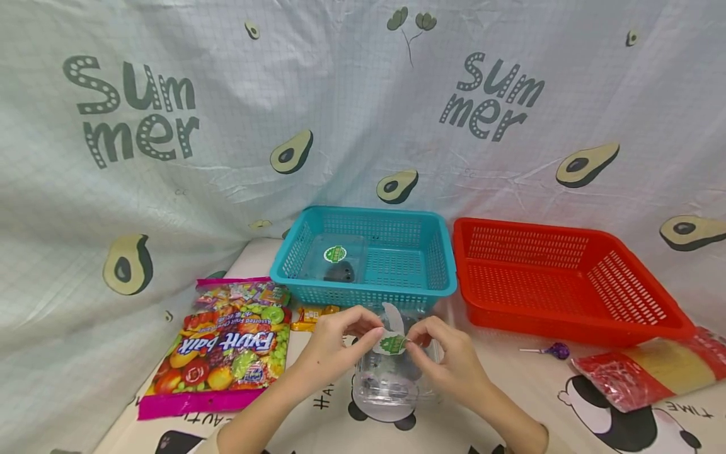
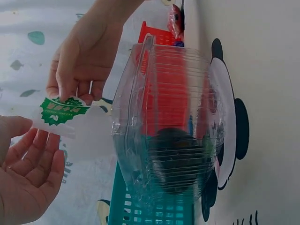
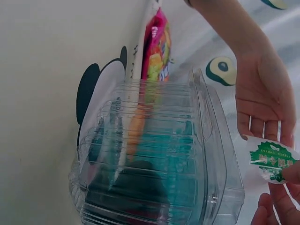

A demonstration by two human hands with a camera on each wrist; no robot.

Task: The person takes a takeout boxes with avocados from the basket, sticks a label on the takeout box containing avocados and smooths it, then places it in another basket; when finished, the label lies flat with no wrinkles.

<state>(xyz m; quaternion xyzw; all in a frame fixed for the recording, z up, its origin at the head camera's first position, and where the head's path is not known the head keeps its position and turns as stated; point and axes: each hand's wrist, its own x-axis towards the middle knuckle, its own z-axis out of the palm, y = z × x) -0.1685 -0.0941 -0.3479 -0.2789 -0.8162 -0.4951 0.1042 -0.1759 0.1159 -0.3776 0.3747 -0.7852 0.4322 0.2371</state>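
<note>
Sticker point(image 1: 392, 344) pinched between left hand point(image 1: 336, 348) and right hand point(image 1: 450, 354), above 1 box point(image 1: 391, 386).

Candy bag point(image 1: 227, 350) left of container point(image 1: 391, 386), lollipop point(image 1: 559, 350) right, two baskets point(image 1: 363, 292) behind.

The desk point(image 1: 482, 429) carries two perforated plastic baskets, one teal point(image 1: 363, 295) and one red point(image 1: 567, 331), two clear plastic boxes point(image 1: 391, 381) point(image 1: 354, 258), one purple-wrapped lollipop point(image 1: 558, 350), one multicoloured fruit-printed bag point(image 1: 227, 347) and one red-and-yellow packet point(image 1: 652, 366); two green-and-white labels point(image 1: 392, 344) point(image 1: 334, 254) appear (one per box).
</note>
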